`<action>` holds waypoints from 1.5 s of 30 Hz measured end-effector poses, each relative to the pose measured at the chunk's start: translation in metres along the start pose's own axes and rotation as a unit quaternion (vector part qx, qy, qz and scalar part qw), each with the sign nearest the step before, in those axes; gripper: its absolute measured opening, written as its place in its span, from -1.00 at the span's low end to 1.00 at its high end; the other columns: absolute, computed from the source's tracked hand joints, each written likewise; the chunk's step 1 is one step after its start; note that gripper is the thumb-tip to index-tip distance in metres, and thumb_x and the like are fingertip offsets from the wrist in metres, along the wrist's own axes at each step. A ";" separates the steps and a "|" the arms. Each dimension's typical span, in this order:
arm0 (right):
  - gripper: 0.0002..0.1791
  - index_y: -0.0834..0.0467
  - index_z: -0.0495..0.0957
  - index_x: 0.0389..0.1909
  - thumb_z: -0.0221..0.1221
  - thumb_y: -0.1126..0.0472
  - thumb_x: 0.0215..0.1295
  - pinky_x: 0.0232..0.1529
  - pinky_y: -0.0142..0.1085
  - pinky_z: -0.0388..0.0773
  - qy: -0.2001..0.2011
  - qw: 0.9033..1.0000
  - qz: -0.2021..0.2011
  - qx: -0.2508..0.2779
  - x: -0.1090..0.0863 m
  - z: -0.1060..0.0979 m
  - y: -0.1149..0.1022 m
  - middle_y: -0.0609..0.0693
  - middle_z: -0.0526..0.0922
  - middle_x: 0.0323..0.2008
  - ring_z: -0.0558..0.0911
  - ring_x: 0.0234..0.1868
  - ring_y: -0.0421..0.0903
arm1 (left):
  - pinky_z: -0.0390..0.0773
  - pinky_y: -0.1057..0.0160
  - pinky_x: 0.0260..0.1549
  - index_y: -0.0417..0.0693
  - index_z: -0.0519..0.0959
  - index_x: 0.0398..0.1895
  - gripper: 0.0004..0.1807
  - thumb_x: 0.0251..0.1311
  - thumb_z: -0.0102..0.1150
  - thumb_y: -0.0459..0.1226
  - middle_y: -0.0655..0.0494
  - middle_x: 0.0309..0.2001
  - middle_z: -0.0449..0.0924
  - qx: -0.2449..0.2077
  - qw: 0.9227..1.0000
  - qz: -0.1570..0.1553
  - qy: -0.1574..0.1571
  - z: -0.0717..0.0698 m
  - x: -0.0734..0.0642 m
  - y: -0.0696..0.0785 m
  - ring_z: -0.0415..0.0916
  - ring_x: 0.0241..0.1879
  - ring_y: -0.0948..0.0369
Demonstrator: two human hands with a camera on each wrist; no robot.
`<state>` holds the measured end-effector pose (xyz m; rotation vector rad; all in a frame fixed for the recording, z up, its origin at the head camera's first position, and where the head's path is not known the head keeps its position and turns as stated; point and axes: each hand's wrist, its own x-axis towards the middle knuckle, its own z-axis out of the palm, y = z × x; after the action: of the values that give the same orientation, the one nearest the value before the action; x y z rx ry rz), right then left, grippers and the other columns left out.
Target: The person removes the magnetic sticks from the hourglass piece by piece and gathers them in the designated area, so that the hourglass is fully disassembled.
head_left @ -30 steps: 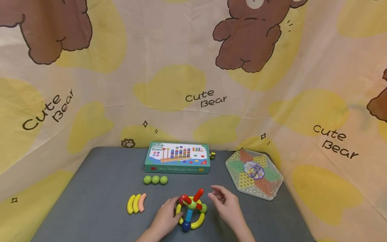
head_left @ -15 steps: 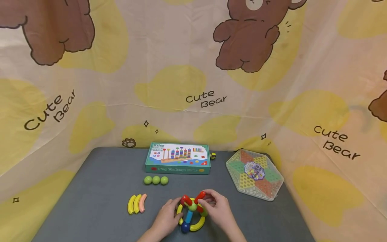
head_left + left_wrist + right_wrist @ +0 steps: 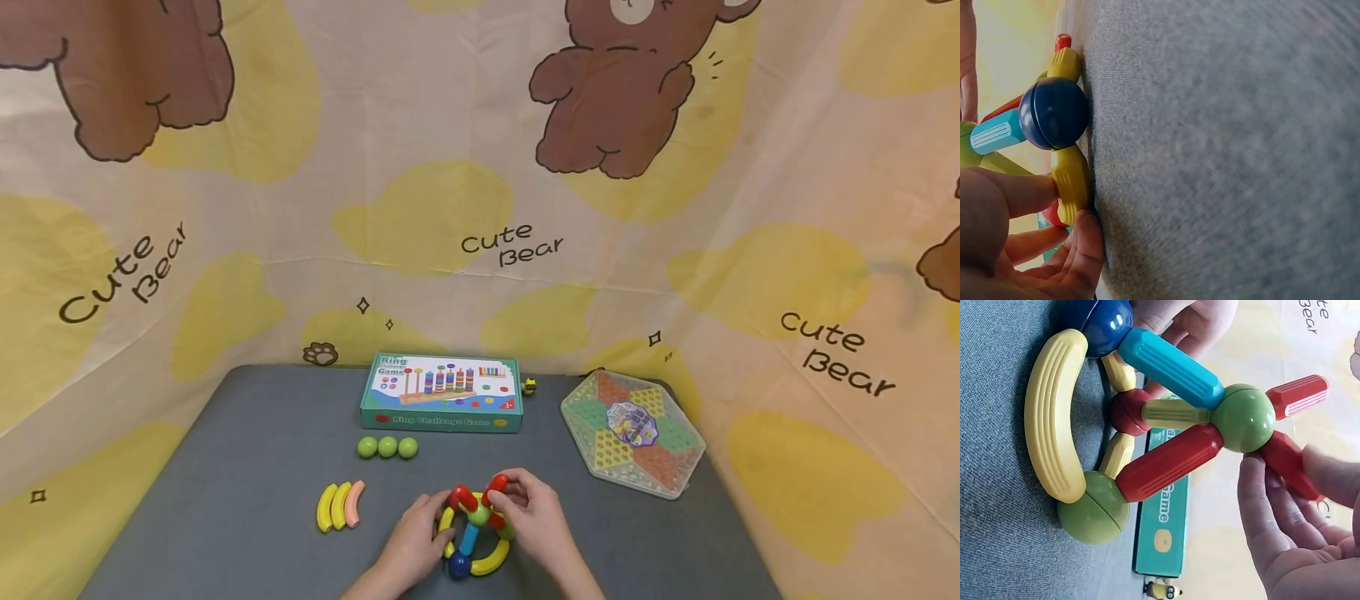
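A toy frame of rods and balls stands on the table between both hands. Its base is a ring of curved yellow rods point(image 3: 1054, 419) joined by a dark blue ball point(image 3: 1055, 113), a red ball point(image 3: 1130, 412) and a green ball point(image 3: 1094, 507). A blue rod point(image 3: 1172, 367), a red rod and a yellow-green rod rise to a green top ball point(image 3: 1242, 418), from which two more red rods stick up. My left hand point(image 3: 411, 537) pinches a curved yellow rod of the base. My right hand point(image 3: 534, 517) holds the right upper red rod point(image 3: 1288, 465) between thumb and fingers.
Left of the frame lie two yellow curved rods point(image 3: 332, 506) and a pink one point(image 3: 353, 504). Three green balls point(image 3: 387, 447) sit in a row before a ring game box point(image 3: 440, 393). A hexagonal checkers board point(image 3: 633, 433) lies at the right, and a small bee-like figure point(image 3: 529, 386) beside the box.
My right hand has moved left from beside the frame and taken hold of the right upper red rod. The left hand stays on the base.
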<state>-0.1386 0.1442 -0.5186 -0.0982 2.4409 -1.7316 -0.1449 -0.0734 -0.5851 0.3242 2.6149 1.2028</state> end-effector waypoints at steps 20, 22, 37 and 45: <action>-0.63 0.43 0.37 0.12 0.14 0.25 0.48 -0.10 -0.14 0.71 0.035 0.994 0.039 0.097 0.000 0.008 0.005 0.27 0.72 -0.06 0.76 -0.19 -0.01 | 0.38 0.32 -0.50 -0.24 0.45 0.32 -0.40 0.23 0.37 -0.27 0.12 -0.27 0.41 0.002 1.000 -0.002 -0.003 0.002 0.001 -0.002 0.35 -0.43 0.28; -0.61 0.44 0.35 0.13 0.14 0.24 0.49 -0.10 -0.15 0.71 0.051 0.991 0.046 0.114 0.001 0.010 0.005 0.30 0.71 -0.05 0.77 -0.20 -0.01 | 0.38 0.32 -0.49 -0.23 0.45 0.32 -0.40 0.23 0.37 -0.26 0.12 -0.27 0.41 0.004 1.000 -0.004 -0.004 0.002 0.002 -0.002 0.34 -0.43 0.28; -0.54 0.28 0.45 0.13 0.31 0.11 0.36 -0.19 -0.27 0.70 0.111 0.991 0.033 0.071 0.001 -0.011 0.011 0.14 0.73 -0.18 0.74 -0.21 0.07 | 0.44 0.27 -0.35 -0.11 0.54 0.29 -0.49 0.26 0.31 -0.31 0.17 -0.22 0.55 0.010 0.999 0.042 0.025 -0.002 0.000 -0.003 0.42 -0.31 0.28; -0.57 0.21 0.55 0.13 0.35 0.15 0.31 -0.27 -0.20 0.70 0.151 0.988 0.042 0.009 0.003 -0.042 0.032 0.12 0.75 -0.20 0.76 -0.30 -0.03 | 0.55 0.25 -0.18 0.12 0.63 0.06 -0.72 0.54 -0.06 -0.09 0.22 -0.03 0.59 -0.051 0.992 0.080 0.082 -0.007 -0.009 0.000 0.52 -0.12 0.26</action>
<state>-0.1473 0.1935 -0.5352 0.2851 2.5872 -1.8497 -0.1387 -0.0808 -0.5797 0.4419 2.6952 1.4670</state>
